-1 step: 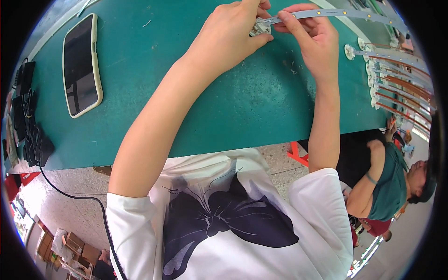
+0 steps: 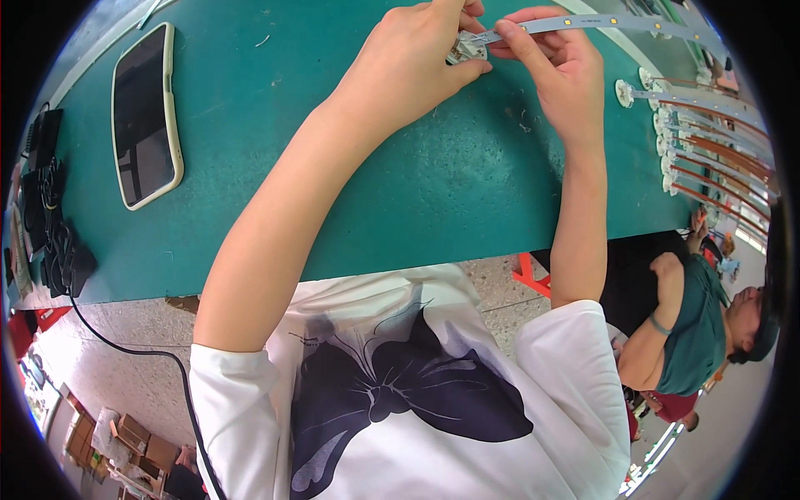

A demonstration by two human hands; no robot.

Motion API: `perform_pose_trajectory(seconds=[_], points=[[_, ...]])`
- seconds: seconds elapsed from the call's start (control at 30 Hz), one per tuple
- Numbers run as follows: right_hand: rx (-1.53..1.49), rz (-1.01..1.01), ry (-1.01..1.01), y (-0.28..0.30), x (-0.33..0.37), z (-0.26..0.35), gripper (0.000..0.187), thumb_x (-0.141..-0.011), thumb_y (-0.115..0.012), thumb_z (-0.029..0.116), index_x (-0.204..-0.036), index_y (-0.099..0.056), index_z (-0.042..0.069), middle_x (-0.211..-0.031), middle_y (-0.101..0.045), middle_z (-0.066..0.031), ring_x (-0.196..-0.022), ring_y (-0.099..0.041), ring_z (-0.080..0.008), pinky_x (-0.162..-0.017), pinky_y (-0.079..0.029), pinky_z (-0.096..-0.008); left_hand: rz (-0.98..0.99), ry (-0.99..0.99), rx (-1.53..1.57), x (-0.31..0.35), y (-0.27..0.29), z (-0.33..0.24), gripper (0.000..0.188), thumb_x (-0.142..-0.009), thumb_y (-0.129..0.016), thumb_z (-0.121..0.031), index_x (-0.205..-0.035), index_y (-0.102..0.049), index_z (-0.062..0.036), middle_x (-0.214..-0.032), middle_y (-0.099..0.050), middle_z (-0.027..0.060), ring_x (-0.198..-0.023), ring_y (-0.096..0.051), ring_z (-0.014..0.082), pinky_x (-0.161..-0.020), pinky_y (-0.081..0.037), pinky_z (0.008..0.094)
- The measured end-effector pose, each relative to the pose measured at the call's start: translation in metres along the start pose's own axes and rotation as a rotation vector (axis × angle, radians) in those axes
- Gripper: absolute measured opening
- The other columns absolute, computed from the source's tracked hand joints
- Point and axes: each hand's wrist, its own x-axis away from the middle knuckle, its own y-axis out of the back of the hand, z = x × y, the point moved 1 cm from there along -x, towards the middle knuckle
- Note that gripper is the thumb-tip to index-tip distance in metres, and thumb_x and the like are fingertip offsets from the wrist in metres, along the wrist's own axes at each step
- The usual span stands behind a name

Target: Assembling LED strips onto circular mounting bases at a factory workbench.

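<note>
At the far side of the green table, my left hand (image 2: 417, 62) is closed on a small white round end piece (image 2: 468, 52), thumb on its near side. Its fingers partly cover the piece. My right hand (image 2: 567, 79) pinches a thin LED strip (image 2: 612, 22) between thumb and fingers, just to the right of that piece. The strip's left end reaches the white piece; whether it is fixed there I cannot tell. From my fingers the strip runs off to the right, with small yellow chips along it.
A phone (image 2: 146, 117) in a pale case lies on the green table (image 2: 400, 217) at left. Several strips with white round ends (image 2: 667, 158) lie along the right edge. Black cables (image 2: 62, 258) gather at far left. A person in a green top (image 2: 700, 325) sits at right.
</note>
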Motion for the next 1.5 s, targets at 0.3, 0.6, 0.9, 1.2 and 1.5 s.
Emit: perform_pose_trajectory(seconds=[0.3, 0.6, 0.9, 1.2, 1.5], points=[[0.797, -0.282, -0.474, -0.027, -0.009, 0.025, 0.010, -0.091, -0.063, 0.003, -0.096, -0.056, 0.000, -0.086, -0.062, -0.0036, -0.079, -0.062, -0.0081, -0.070, -0.052, -0.0223, 0.042, 0.063, -0.043, 0.001, 0.005, -0.004, 0.041, -0.075, -0.073, -0.008, -0.104, -0.046, -0.0010, -0.093, -0.065, 0.0211, -0.090, -0.064, 0.0384, -0.076, -0.052, 0.0406], [0.854, -0.297, -0.481, -0.033, -0.010, 0.025, 0.009, -0.090, -0.064, 0.003, -0.095, -0.058, -0.001, -0.084, -0.064, -0.0045, -0.076, -0.063, -0.0089, -0.068, -0.053, -0.0222, -0.034, -0.035, -0.035, 0.004, -0.002, 0.007, 0.045, -0.073, -0.073, -0.005, -0.108, -0.045, -0.0012, -0.093, -0.066, 0.0183, -0.089, -0.064, 0.0374, -0.074, -0.052, 0.0408], [0.914, -0.332, -0.463, -0.032, -0.010, 0.027, 0.010, -0.088, -0.065, 0.002, -0.095, -0.058, -0.001, -0.083, -0.064, -0.0038, -0.076, -0.063, -0.0092, -0.068, -0.054, -0.0233, -0.107, -0.044, -0.035, 0.005, -0.004, 0.010, 0.044, -0.072, -0.075, -0.005, -0.105, -0.046, 0.0002, -0.096, -0.062, 0.0212, -0.091, -0.063, 0.0375, -0.077, -0.051, 0.0398], [-0.043, -0.108, 0.032, -0.004, 0.000, 0.003, 0.011, -0.092, -0.061, 0.006, -0.097, -0.054, -0.001, -0.086, -0.060, -0.0061, -0.076, -0.064, -0.0127, -0.068, -0.057, -0.0264, -0.056, 0.092, -0.048, 0.002, 0.000, -0.004, 0.030, -0.070, -0.075, -0.006, -0.090, -0.053, -0.0001, -0.085, -0.058, 0.0188, -0.080, -0.059, 0.0376, -0.069, -0.049, 0.0409], [0.690, -0.359, -0.414, -0.028, -0.006, 0.022, 0.018, -0.095, -0.057, 0.010, -0.103, -0.045, 0.000, -0.087, -0.059, -0.0101, -0.074, -0.067, -0.0187, -0.065, -0.061, -0.0315, -0.124, -0.054, -0.114, 0.007, -0.002, 0.009, 0.024, -0.068, -0.074, -0.004, -0.082, -0.055, -0.0004, -0.083, -0.057, 0.0173, -0.078, -0.060, 0.0360, -0.067, -0.049, 0.0400]])
